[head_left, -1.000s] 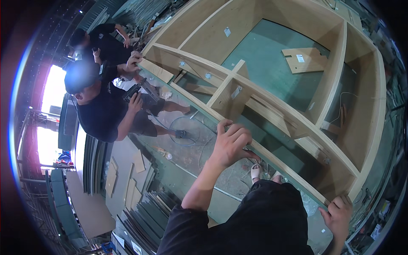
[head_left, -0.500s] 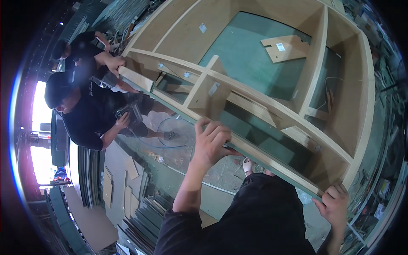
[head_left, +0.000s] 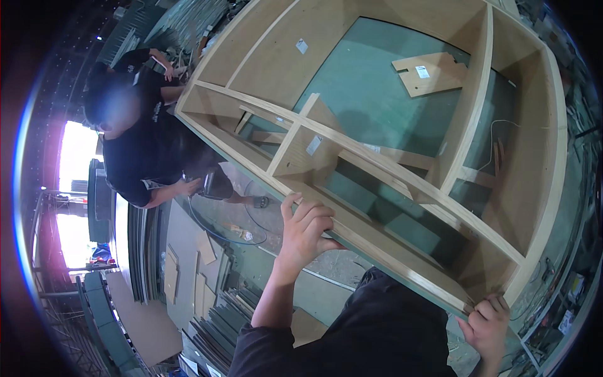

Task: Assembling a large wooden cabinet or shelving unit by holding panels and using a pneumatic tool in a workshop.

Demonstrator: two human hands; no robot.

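A large wooden cabinet frame (head_left: 483, 113), split into compartments by upright boards, fills the view in front of me. Along its near side runs a long board (head_left: 402, 261) with a green outer face. My left hand (head_left: 306, 235) grips this board near its middle, fingers over the top edge and thumb against the outer face. At the near right corner, my right hand (head_left: 487, 323) has its fingers curled over the board's end, where it meets the frame's end panel. The board stands on edge along the frame, its far end at the far left corner.
A co-worker (head_left: 157, 144) at the left holds a hand-held tool (head_left: 207, 185) near a blue hose; another person (head_left: 135, 66) is behind. Stacked panels (head_left: 141, 251) and dark strips (head_left: 226, 320) lie at lower left. A notched wood piece (head_left: 430, 74) lies inside the frame.
The long board has turned and settled flush along the frame's near side, showing its inner face. My hands moved slightly down with it. The co-worker's hand no longer shows on its far end.
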